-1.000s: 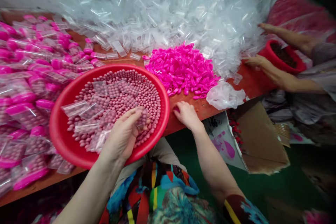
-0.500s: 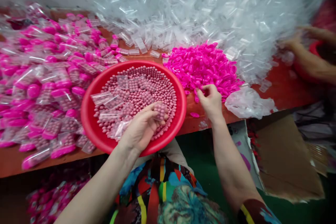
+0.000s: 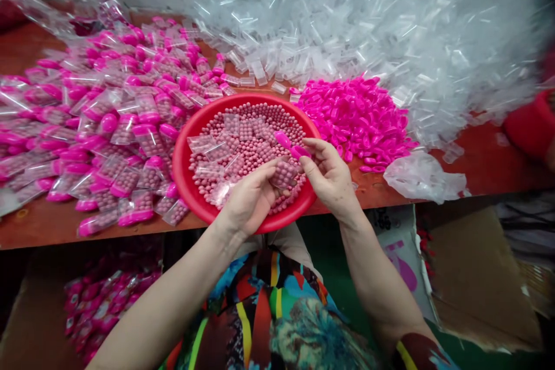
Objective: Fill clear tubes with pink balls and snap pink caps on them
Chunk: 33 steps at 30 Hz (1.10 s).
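My left hand (image 3: pixel 255 193) is closed around a clear plastic case filled with dusty-pink beads (image 3: pixel 285 175), held over the front right of a red basin (image 3: pixel 184 185). Pinched in the fingertips of my right hand (image 3: pixel 327 176) is a bright pink cap (image 3: pixel 300 152), just above the case and apart from it. A second pink cap (image 3: pixel 282 139) shows at its left; whether my fingers hold it too I cannot tell. Loose beads (image 3: pixel 255 153) fill the basin, and several clear cases (image 3: pixel 210 147) lie on top of them.
Capped, bead-filled cases (image 3: pixel 121 121) are heaped on the table's left. Behind the basin's right side lies a pile of pink caps (image 3: pixel 359 115). Empty clear cases (image 3: pixel 347 29) spread along the back. A plastic bag (image 3: pixel 422 176) sits at the front edge, above a cardboard box (image 3: pixel 481 277).
My right hand has moved left from the cap pile to the basin, bringing pink cap material to the filled case. My left hand still holds the case. The view has shifted left.
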{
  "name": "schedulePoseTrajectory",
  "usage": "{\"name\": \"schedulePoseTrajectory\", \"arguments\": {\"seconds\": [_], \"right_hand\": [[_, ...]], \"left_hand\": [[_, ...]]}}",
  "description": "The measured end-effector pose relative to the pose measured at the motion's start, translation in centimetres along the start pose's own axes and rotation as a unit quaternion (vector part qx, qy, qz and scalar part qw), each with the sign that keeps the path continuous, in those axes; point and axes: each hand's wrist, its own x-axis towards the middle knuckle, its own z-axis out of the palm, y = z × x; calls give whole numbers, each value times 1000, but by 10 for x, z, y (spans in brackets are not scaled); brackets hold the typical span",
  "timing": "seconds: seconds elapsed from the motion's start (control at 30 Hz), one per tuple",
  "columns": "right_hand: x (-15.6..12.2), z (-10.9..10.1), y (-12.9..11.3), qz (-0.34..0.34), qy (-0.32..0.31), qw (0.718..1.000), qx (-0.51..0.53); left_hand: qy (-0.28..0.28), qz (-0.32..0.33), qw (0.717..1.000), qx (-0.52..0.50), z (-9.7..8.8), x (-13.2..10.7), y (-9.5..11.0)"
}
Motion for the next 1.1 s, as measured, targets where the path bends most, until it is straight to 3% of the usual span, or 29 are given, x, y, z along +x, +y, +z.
{"name": "schedulePoseTrajectory", "arguments": {"seconds": [0.23, 0.4, 0.53, 0.7, 0.8, 0.93, 1.1], "right_hand": [[-1, 9, -17, -124, -33, 978, -161], [-11, 13, -28, -131, -89, 970, -182], [-15, 19, -23, -93, -52, 985, -139], [-15, 24, -16, 58, -10, 998, -31], [-14, 24, -15, 81, -1, 997, -6], [-16, 26, -20, 43, 5, 997, -61], [-26, 46, -23, -75, 25, 981, -176]], "left_hand": [[33, 29, 999, 9, -13, -7, -1], [15, 28, 999, 19, -25, -8, -6], [12, 12, 1000, 9, -28, -9, -3], [4, 22, 1000, -16, -27, -9, -1], [-16, 24, 1000, -4, -26, -9, -3], [-33, 33, 999, 7, -24, -10, -7], [7, 72, 997, 7, -24, -10, -9]]}}
